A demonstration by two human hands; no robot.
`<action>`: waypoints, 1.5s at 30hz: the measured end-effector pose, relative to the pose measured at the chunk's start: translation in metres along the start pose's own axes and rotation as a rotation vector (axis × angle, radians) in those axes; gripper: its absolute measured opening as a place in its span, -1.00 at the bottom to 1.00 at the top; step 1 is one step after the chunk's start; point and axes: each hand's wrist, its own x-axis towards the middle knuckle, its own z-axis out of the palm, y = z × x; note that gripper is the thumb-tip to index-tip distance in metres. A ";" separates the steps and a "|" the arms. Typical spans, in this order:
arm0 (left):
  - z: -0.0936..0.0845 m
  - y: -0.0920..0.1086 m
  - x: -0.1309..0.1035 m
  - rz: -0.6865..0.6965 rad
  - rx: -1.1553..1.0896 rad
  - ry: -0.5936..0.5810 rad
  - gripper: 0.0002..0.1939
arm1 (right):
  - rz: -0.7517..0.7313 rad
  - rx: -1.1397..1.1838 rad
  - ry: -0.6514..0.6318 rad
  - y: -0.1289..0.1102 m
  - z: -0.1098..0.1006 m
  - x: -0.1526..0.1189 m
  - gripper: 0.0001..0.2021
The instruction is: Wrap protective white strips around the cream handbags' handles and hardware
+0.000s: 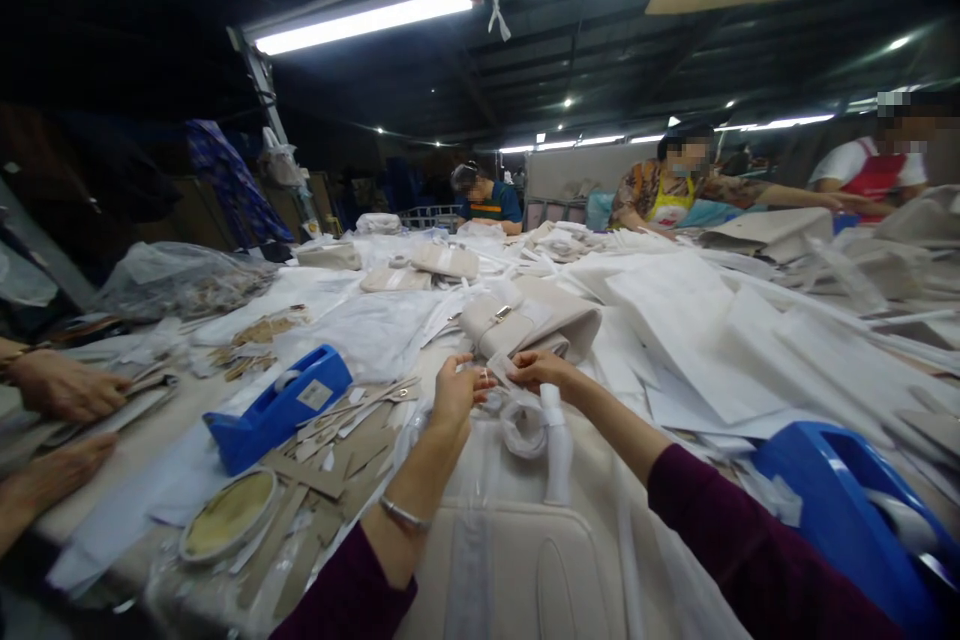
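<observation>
Worktable (150, 450) under strip lights, spread with white sheets and beige leather-like pieces. A flat beige bag (525, 540) fills the near foreground, a clear band running lengthwise over it. Just beyond the fingertips lies a folded beige bag (532, 320), long axis roughly crosswise, its flap end toward the left. The right hand (544, 372) overlaps this bag's near edge in the view and is the nearer to its middle; whether it touches the bag cannot be told. The left hand (454, 395) sits beside it, facing it across a narrow gap. A white wrapped strap (557, 455) stands below the right wrist. Smallest is the clear strip (501, 367), slanting between the hands, before the folded bag: right thumb and fingers pinch it; the left fingers are bent beside it, their grip unclear.
</observation>
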 end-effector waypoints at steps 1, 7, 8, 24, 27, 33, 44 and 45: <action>0.001 0.001 0.001 0.004 0.013 -0.001 -0.59 | 0.009 -0.055 -0.028 -0.005 0.000 0.000 -0.70; 0.008 0.013 0.008 -0.005 0.178 -0.011 -0.50 | 0.065 -0.358 -0.223 -0.032 0.000 0.013 -0.77; 0.008 0.015 0.009 -0.010 0.202 -0.009 -0.48 | 0.077 -0.372 -0.240 -0.035 0.001 0.015 -0.76; -0.002 0.031 0.031 0.521 0.947 0.001 -0.70 | 0.018 -0.334 -0.167 -0.026 0.009 0.027 -0.74; -0.015 0.034 0.031 0.430 1.065 -0.086 -0.81 | -0.027 -0.187 -0.148 -0.019 0.009 0.019 -0.71; -0.017 0.044 0.012 0.701 1.132 -0.209 -0.91 | -0.149 -0.182 -0.232 -0.036 0.011 -0.008 -0.58; 0.004 0.002 0.017 0.428 1.239 -0.516 -0.80 | -0.228 -0.170 0.272 -0.038 0.019 -0.030 -0.66; 0.003 0.005 0.014 0.473 1.259 -0.471 -0.80 | -0.222 -0.182 0.393 -0.035 0.017 -0.035 -0.65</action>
